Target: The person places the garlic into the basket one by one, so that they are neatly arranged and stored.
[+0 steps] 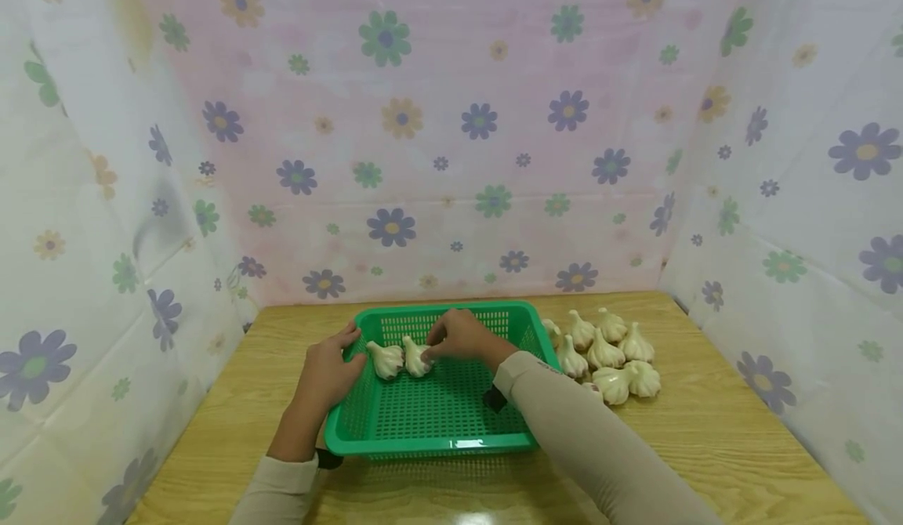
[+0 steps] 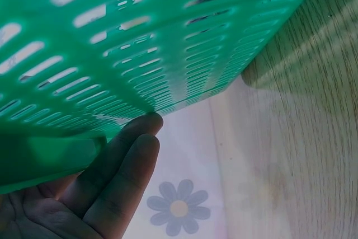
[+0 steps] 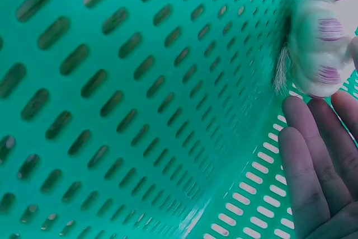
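Note:
A green perforated plastic basket stands on the table. My left hand holds its left rim, with the thumb over the rim and the fingers against the outer wall. Two white garlic bulbs lie inside near the left end: one garlic bulb by the wall, another garlic bulb beside it. My right hand reaches into the basket and pinches the second bulb. In the right wrist view, fingertips touch this bulb's purple-streaked, rooted end, and part of the thumb shows at the edge.
Several more garlic bulbs lie in a group on the wooden table, right of the basket; the right sleeve hides a few partly. Flower-patterned cloth encloses the table at the back and sides.

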### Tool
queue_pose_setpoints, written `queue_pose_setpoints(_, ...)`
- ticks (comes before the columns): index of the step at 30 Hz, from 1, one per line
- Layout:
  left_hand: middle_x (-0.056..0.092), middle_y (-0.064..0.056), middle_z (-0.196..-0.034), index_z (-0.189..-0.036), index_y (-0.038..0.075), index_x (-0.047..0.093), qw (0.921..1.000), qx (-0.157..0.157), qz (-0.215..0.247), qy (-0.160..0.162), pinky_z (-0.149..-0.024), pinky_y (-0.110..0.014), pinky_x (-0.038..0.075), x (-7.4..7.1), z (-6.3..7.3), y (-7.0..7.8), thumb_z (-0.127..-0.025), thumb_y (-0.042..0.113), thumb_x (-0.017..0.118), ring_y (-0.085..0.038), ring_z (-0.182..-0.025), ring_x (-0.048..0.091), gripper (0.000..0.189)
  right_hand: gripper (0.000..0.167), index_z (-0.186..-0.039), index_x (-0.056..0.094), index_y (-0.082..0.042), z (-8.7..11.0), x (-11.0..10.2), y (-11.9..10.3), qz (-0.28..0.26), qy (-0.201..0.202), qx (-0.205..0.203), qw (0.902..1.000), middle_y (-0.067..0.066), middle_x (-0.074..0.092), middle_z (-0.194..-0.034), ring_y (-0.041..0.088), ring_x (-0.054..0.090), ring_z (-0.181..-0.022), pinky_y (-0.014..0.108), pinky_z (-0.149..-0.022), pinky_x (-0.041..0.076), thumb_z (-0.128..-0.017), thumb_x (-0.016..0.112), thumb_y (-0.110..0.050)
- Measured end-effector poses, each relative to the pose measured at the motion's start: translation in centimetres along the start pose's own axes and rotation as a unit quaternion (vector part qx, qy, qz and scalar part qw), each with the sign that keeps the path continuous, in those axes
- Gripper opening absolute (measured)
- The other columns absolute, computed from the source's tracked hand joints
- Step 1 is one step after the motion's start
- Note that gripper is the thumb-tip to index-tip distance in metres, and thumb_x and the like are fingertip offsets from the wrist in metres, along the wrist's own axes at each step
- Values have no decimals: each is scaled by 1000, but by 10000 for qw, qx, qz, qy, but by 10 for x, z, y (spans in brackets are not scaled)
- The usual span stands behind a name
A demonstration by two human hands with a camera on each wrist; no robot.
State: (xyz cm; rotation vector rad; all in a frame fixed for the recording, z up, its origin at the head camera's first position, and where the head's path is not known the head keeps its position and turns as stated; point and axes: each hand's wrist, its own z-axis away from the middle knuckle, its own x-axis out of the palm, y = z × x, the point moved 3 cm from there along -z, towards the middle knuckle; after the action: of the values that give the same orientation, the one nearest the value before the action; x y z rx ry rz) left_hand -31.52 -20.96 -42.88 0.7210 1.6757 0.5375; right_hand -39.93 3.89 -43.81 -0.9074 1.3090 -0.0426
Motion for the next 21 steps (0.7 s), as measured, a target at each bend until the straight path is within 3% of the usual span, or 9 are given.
queue_pose_setpoints(21,45,-10,-161,-149,2,55,9999,84,-65,40,-38,-23,32,0,-1,-1,-97,15,62,-10,-37,26,54,47,-118,78,-16,-1,-4,1,-8,8,117,9999,-5,78,-107,10,70,-96,37,-82,59,-85,83,-49)
